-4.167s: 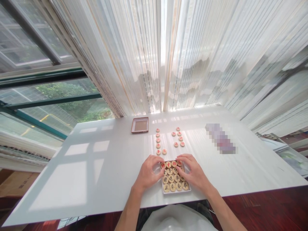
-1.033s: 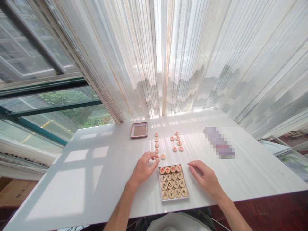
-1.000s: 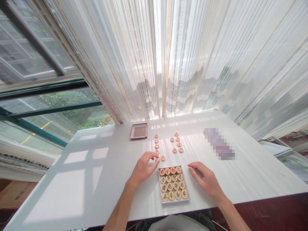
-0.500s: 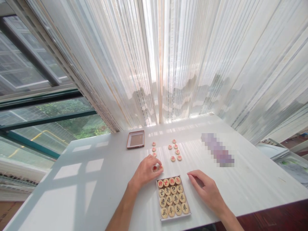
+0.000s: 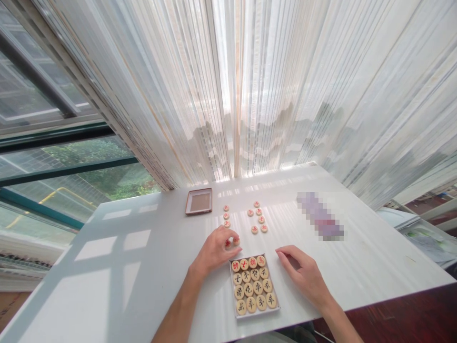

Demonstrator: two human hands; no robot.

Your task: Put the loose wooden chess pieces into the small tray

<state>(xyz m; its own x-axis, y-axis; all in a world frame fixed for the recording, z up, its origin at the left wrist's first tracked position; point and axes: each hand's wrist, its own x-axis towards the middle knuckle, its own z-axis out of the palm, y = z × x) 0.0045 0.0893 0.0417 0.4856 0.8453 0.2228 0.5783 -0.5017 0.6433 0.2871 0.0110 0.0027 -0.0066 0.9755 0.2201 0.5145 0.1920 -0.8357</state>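
Your left hand (image 5: 217, 247) arches at ten o'clock from the box of pieces (image 5: 258, 313), thumb and forefinger apart around two red-marked pieces (image 5: 236, 242) at the box's eleven; I can't tell whether its fingers touch either one. Your right hand (image 5: 302, 272) is loosely curled near the box's two o'clock, thumb slightly off the forefinger.
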